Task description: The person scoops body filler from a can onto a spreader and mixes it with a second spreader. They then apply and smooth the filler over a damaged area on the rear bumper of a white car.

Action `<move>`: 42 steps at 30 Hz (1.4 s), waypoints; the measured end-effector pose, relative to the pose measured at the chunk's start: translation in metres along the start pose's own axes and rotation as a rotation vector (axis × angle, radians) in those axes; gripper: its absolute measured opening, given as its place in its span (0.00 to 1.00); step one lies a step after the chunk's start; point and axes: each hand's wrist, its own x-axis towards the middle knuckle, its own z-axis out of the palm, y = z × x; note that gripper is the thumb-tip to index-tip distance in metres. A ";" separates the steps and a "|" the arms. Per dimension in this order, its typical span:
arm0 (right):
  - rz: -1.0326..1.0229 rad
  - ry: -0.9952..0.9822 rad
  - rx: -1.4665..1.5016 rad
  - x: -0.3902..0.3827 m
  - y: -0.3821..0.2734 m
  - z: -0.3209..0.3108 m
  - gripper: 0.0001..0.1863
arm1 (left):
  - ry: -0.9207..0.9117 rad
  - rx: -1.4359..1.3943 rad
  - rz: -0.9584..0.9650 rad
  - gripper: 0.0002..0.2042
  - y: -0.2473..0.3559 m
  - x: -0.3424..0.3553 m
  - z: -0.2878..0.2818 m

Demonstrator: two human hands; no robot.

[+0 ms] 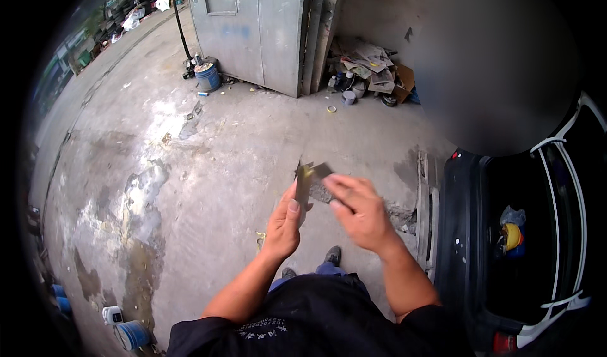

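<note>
Left hand (284, 227) clasps flat plate (303, 193) upright, thumb along face, seemingly bracing it; right hand (363, 215), blurred, appears to pinch dark flat blade (324, 170) by plate's top. Below: concrete floor (208, 186). Right: dark car (465, 218).

The flat strip (303, 189) in the left hand (286, 227) has a smooth, metallic-looking sheen; the plate (323, 169) by the right hand (363, 215) looks matt, though blurred. Left of the left hand, the rough concrete floor (208, 167) turns glossy in patches. Beyond both hands, a painted metal door (278, 47) and piled paper (370, 60); right of the right hand, smooth car bodywork (461, 256).
</note>
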 end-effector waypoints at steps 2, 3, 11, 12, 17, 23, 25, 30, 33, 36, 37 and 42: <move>-0.032 -0.043 0.023 0.001 -0.005 0.009 0.21 | 0.031 -0.008 0.037 0.25 -0.002 0.004 0.005; -0.060 -0.020 -0.020 -0.004 -0.003 0.007 0.22 | 0.002 -0.146 -0.056 0.26 0.002 0.008 0.003; -0.361 -0.124 0.033 0.018 0.002 -0.040 0.27 | -0.475 -0.908 -0.628 0.29 0.036 0.010 -0.028; -0.368 -0.131 0.052 0.019 0.006 -0.039 0.27 | -0.490 -0.935 -0.648 0.29 0.034 0.009 -0.030; -0.224 -0.146 0.199 0.007 0.034 -0.046 0.25 | -0.499 -0.925 -0.614 0.30 0.031 0.003 -0.030; 0.529 -0.155 1.005 -0.046 0.041 -0.017 0.23 | -0.264 -0.534 -0.311 0.29 0.043 0.011 -0.012; 0.591 -0.182 1.217 -0.048 0.040 0.007 0.22 | -0.303 -0.207 -0.193 0.29 0.041 0.013 -0.005; 0.550 -0.083 1.438 -0.012 0.031 -0.001 0.22 | -0.300 0.402 0.123 0.24 0.036 0.010 -0.004; 0.334 -0.060 1.368 0.004 0.022 -0.038 0.23 | -0.399 0.034 -0.401 0.27 0.039 0.018 -0.018; -0.045 -0.207 0.932 0.004 0.024 -0.053 0.22 | -0.444 -0.721 -0.601 0.33 0.038 0.010 -0.030; -0.120 -0.295 0.787 0.007 0.017 -0.049 0.23 | -0.491 -0.837 -0.614 0.33 0.039 0.007 -0.032; -0.164 -0.379 0.269 0.015 0.025 -0.034 0.24 | -0.511 -0.909 -0.608 0.33 0.038 0.000 -0.025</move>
